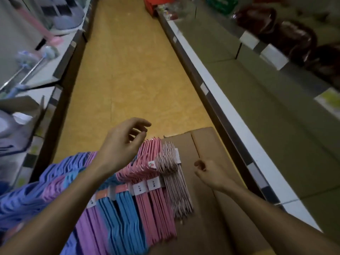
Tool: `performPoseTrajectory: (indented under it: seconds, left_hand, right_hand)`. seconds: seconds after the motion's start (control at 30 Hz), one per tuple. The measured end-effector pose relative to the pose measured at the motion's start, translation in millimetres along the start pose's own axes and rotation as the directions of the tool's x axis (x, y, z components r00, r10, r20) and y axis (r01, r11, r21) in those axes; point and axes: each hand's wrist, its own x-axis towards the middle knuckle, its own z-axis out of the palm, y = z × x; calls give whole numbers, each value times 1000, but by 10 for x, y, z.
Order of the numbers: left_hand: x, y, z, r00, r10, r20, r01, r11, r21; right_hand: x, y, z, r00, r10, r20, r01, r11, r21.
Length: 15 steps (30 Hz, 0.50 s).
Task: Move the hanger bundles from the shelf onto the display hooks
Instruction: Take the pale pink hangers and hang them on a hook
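Note:
Several banded hanger bundles lie side by side on a cardboard box [206, 144]: pale striped hangers [173, 173] at the right, then pink hangers [152, 196], blue hangers [123, 218] and purple hangers [92, 227]. More blue and purple hangers [36, 190] are piled at the left. My left hand [123, 142] hovers above the pink bundles' hook ends with loosely curled fingers, holding nothing. Just right of the pale bundle, my right hand [209, 173] hangs over the box, fingers loosely curled and holding nothing.
A yellow aisle floor [132, 70] runs ahead between two shelf units. The right lower shelf [266, 111] is bare, with dark red trays [294, 39] on the shelf above. The left shelf [60, 57] holds mops and a cardboard box [24, 105].

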Motion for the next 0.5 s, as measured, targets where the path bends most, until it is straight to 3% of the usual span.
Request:
performPoseTrajectory:
  seconds: [0.17,0.33,0.5]
  left_hand:
    - [-27,-629,687,991,-28,129,15,994,105]
    - [-118,-798,1144,927,-67,369,-92,913,397]
    - [-148,-686,1338,928,-72,365,-111,884,455]
  right_hand:
    - [392,492,611,995,57,77,-64,994,92]
    - [399,668,1027,981,53,186,-95,969,226]
    - [482,713,1314,976,84,203,-171,869,465]
